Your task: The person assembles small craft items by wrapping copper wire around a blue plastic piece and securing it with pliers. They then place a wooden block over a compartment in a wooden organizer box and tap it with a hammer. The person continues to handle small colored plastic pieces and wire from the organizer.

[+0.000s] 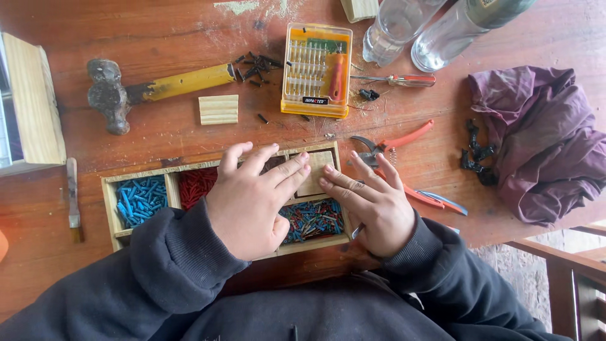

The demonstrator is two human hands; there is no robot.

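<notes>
1. I see my left hand lying flat over the middle of the wooden compartment tray, its fingers stretched out and close together, their tips pressing on the small wooden panel in the tray's upper right compartment.
2. My right hand comes in from the other side, fingers also extended and flat, tips touching the same panel's right edge. Neither hand is curled around anything; both simply press down.
3. The panel sits inside the tray at the near edge of the bench, just in front of my dark sleeves.
4. The tray's left compartment holds blue plugs, the next one red plugs, and the lower right one a mix of coloured plugs.
5. Just right of my right hand lie orange-handled pliers, jaws pointing toward the tray.
6. Farther back on the bench I can make out a yellow-handled hammer, a small grooved wood block, a yellow screwdriver bit case, a pile of black screws, a screwdriver and two clear bottles.
7. A purple cloth is crumpled at the right, well apart from my hands.
</notes>
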